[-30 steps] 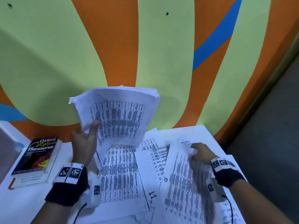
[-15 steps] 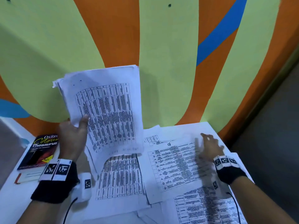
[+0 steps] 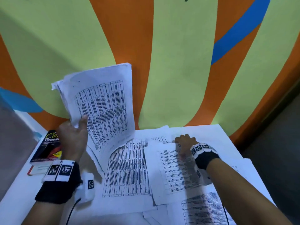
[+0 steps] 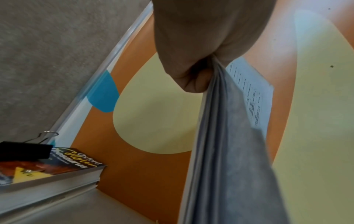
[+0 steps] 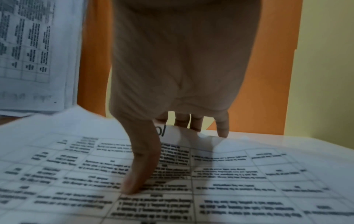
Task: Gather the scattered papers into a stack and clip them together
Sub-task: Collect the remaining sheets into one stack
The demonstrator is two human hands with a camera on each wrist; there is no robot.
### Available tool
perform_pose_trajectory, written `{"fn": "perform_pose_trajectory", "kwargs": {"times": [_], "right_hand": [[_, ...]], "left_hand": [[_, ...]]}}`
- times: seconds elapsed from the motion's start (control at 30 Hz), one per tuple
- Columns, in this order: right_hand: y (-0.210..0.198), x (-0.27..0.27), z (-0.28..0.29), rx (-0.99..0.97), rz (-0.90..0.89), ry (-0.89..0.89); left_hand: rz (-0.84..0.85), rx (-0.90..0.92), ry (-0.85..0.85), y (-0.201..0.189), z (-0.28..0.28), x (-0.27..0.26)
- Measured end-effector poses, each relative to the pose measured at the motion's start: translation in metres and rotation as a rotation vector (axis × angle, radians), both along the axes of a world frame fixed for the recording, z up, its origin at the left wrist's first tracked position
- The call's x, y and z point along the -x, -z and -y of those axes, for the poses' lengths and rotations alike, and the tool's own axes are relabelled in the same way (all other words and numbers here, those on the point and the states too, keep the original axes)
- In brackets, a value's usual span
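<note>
My left hand point(image 3: 73, 135) holds a gathered stack of printed papers point(image 3: 100, 108) upright above the table's left half, thumb on the front page. From the left wrist the hand point(image 4: 191, 60) pinches the stack's point(image 4: 226, 151) edge. My right hand point(image 3: 185, 142) is at the far edge of a loose table-printed sheet point(image 3: 172, 169). Its thumb point(image 5: 141, 166) presses on top of the sheet point(image 5: 249, 181) while the fingers hook behind the curled-up edge. More loose sheets point(image 3: 126, 172) lie overlapping underneath. A black binder clip point(image 4: 25, 149) rests on the thesaurus.
A thesaurus book point(image 3: 48, 146) lies at the table's left, beside my left hand. The white table point(image 3: 16, 192) ends against an orange, green and blue wall point(image 3: 178, 62). Dark floor shows past the table's right edge. Another printed sheet point(image 3: 203, 208) lies near my right forearm.
The right hand laid one sheet flat, then drew back to that sheet's far edge and took hold of it. The left hand has kept the stack raised, swinging it left and tilting it.
</note>
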State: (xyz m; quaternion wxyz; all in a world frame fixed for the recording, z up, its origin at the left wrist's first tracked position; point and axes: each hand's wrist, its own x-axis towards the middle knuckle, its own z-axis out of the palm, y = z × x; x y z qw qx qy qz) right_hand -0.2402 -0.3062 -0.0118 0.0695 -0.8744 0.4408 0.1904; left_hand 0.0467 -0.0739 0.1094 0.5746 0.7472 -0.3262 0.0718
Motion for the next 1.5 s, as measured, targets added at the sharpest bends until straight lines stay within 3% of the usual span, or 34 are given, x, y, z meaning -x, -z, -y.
{"fn": "perform_pose_trajectory", "kwargs": {"times": [0.2, 0.3, 0.47, 0.7, 0.8, 0.93, 1.07, 1.17, 1.33, 1.5], "right_hand": [[-0.008, 0.013, -0.001, 0.036, 0.135, -0.047], [-0.023, 0.022, -0.007, 0.048, 0.29, -0.049], [-0.079, 0.051, 0.007, -0.012, 0.653, 0.089], [-0.134, 0.13, 0.015, -0.08, 0.962, 0.338], [-0.125, 0.148, -0.007, -0.144, 0.668, 0.216], [-0.077, 0.142, -0.053, -0.23, 0.241, -0.027], [-0.036, 0.136, -0.083, -0.258, 0.163, -0.045], [-0.013, 0.142, -0.095, -0.163, -0.017, -0.145], [-0.016, 0.134, -0.101, -0.234, 0.004, -0.028], [-0.015, 0.127, -0.098, -0.211, -0.067, -0.113]], "left_hand": [[-0.023, 0.038, -0.028, 0.01, -0.002, -0.009], [-0.025, 0.017, -0.006, 0.009, 0.001, -0.003], [-0.036, -0.02, -0.004, 0.014, 0.003, -0.011], [-0.087, -0.03, -0.004, 0.014, 0.016, 0.001], [-0.108, -0.051, 0.013, 0.011, 0.018, 0.011], [-0.085, -0.019, 0.084, 0.017, 0.024, 0.015], [-0.079, -0.003, 0.123, 0.016, 0.028, 0.028], [-0.074, -0.027, 0.173, 0.015, 0.027, 0.037], [-0.122, -0.016, 0.196, 0.018, 0.029, 0.047], [-0.144, -0.022, 0.194, 0.023, 0.034, 0.048]]}}
